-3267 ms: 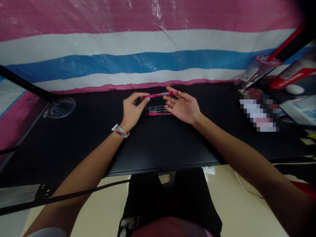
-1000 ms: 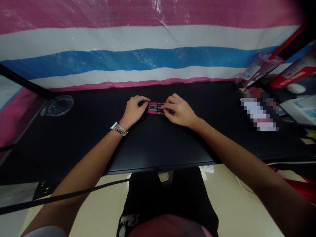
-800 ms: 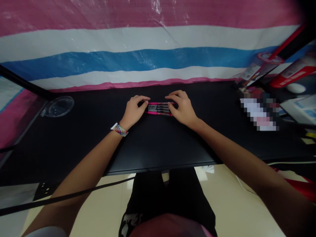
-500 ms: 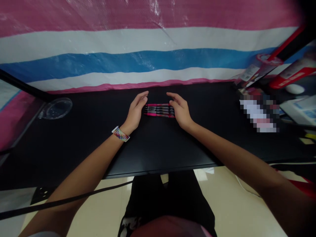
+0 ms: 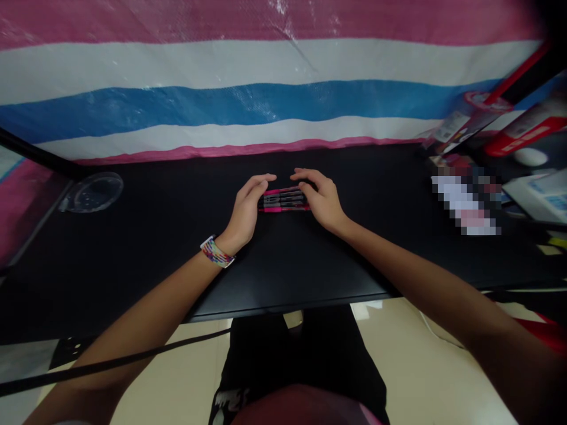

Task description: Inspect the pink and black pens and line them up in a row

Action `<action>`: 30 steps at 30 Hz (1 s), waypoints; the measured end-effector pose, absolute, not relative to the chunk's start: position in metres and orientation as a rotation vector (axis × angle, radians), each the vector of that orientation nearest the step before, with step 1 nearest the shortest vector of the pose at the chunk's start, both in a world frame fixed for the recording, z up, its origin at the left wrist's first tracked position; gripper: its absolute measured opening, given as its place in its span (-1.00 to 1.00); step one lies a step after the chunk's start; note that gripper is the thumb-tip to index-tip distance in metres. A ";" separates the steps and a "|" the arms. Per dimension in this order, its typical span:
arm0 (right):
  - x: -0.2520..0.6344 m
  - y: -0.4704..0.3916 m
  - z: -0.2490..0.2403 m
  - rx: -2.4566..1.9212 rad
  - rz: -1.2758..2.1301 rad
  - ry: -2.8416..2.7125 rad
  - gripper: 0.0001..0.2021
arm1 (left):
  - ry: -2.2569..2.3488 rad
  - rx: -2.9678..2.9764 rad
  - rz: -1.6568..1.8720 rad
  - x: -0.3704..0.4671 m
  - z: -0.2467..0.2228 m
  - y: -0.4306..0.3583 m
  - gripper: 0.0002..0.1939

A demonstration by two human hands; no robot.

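Several pens (image 5: 284,199) with pink, grey and black parts lie side by side in a row on the black table (image 5: 292,260). At their left end is my left hand (image 5: 246,206), its palm turned inward and its fingers stretched out, thumb apart from them. My right hand (image 5: 325,199) cups the right end the same way, fingers slightly bent and thumb over the pen ends. Both hands appear to touch the pens, but neither wraps round them. The pens' outer tips are partly hidden by the hands. A multicoloured band (image 5: 217,251) circles my left wrist.
A clear plastic lid or shallow dish (image 5: 95,192) lies at the far left. At the right are a clear-and-red container (image 5: 460,121), a red-and-white container (image 5: 527,127), a white round object (image 5: 531,157) and a blurred-out patch. A striped sheet (image 5: 266,103) hangs behind.
My hands have come closer together along the pens, and their fingers have bent inward. The right ends of the pens have shifted slightly left. The view has tilted a little.
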State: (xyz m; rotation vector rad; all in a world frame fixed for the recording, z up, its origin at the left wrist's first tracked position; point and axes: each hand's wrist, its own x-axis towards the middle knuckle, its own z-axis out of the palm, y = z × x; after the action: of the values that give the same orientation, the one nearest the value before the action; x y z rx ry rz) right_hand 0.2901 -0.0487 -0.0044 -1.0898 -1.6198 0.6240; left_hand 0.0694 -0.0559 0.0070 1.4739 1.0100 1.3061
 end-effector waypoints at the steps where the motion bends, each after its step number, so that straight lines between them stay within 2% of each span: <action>1: 0.290 -0.051 -0.002 -1.056 0.546 -1.692 -0.82 | 1.046 1.511 1.317 0.067 0.006 -0.053 -0.75; 6: 0.286 -0.066 0.011 -0.786 0.289 -2.087 -0.82 | 1.211 1.588 1.307 0.054 0.005 -0.041 -0.81; 12: 0.287 -0.069 0.014 -0.684 0.249 -2.200 -0.92 | 1.218 1.583 1.299 0.049 0.005 -0.037 -0.81; 16: 0.292 -0.066 0.015 -0.661 0.134 -2.322 -0.81 | 1.216 1.659 1.292 0.050 0.007 -0.038 -0.80; 19: 0.293 -0.064 0.015 -0.581 0.073 -2.414 -0.85 | 1.204 1.777 1.288 0.051 0.013 -0.042 -0.82; 22: 0.292 -0.064 0.013 -0.572 0.126 -2.387 -0.83 | 1.157 2.011 1.258 0.051 0.023 -0.049 -0.79; 26: 0.292 -0.065 0.013 -0.635 0.312 -2.133 -0.80 | 1.033 2.407 1.036 0.051 0.032 -0.057 -0.73; 30: 0.298 -0.062 0.018 -0.764 0.483 -1.982 -0.81 | 1.027 2.354 1.082 0.052 0.031 -0.057 -0.75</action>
State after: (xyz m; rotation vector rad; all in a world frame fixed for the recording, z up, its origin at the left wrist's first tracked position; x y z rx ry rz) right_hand 0.2979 -0.0619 0.0175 -0.7637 -1.9821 0.4829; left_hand 0.0523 -0.0569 0.0314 2.3536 1.0273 1.0824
